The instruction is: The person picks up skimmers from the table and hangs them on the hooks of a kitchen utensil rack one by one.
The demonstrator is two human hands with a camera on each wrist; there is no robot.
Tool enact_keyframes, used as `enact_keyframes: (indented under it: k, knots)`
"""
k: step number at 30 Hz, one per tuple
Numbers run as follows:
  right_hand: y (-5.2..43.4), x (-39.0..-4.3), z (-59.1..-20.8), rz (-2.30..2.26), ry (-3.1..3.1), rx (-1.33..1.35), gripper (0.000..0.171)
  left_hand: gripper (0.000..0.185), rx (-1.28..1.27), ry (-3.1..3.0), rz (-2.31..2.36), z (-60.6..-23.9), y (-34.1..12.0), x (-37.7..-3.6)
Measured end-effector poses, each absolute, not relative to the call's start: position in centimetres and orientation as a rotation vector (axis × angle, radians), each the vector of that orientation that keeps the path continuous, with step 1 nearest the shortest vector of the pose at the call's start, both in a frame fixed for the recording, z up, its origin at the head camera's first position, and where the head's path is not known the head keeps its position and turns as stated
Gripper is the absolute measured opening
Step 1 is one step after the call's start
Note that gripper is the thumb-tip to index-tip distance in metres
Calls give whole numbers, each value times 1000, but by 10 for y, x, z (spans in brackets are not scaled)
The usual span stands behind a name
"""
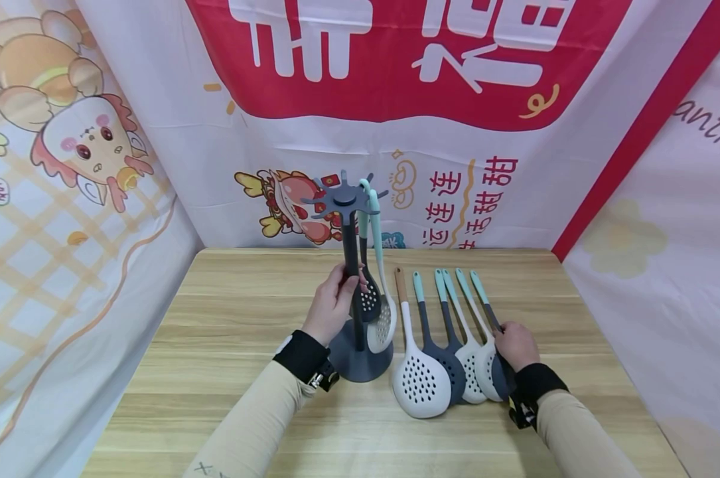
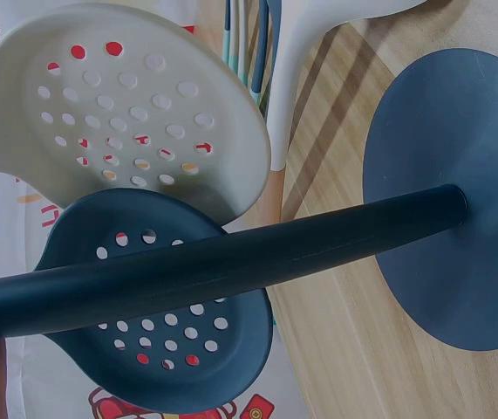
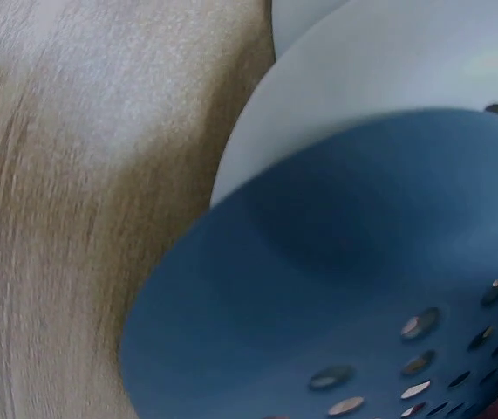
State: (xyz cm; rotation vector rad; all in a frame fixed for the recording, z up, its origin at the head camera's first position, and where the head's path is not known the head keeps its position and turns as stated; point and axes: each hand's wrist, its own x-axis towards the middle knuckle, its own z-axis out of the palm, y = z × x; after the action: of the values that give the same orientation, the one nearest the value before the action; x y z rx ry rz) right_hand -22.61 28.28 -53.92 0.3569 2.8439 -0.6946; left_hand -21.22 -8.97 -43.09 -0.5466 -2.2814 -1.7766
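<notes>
You face a pale wooden table (image 1: 228, 372) with long grain bands, boxed in by printed cloth. Behind it hangs a white backdrop with a big red banner (image 1: 383, 60) and white characters. Cartoon-patterned sheets (image 1: 67, 199) close off both sides. The light is even and bright.

My left hand (image 1: 334, 302) is on the dark grey rack (image 1: 355, 292), where a dark slotted spoon (image 1: 367, 300) and a cream one (image 1: 383, 326) hang on mint handles. My right hand (image 1: 515, 345) is at the skimmers (image 1: 449, 352) — white and slate-grey heads dotted with holes, handles mint, one tan. Under them lies a pale wood-grain table (image 1: 228, 345); behind hangs a red-and-white banner (image 1: 395, 60) with cartoon figures.
</notes>
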Motion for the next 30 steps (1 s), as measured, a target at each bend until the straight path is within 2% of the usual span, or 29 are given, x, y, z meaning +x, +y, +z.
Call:
enact_keyframes:
  k: [21,30]
  knots:
    - [287,-226,-532,-898,2810,473,40,31,-553,-2256,-1819,-432,-92,-215]
    - [286,-225,-529,-892,2888,432,39,32,-558,-2264,-1826,-432,-92,-215]
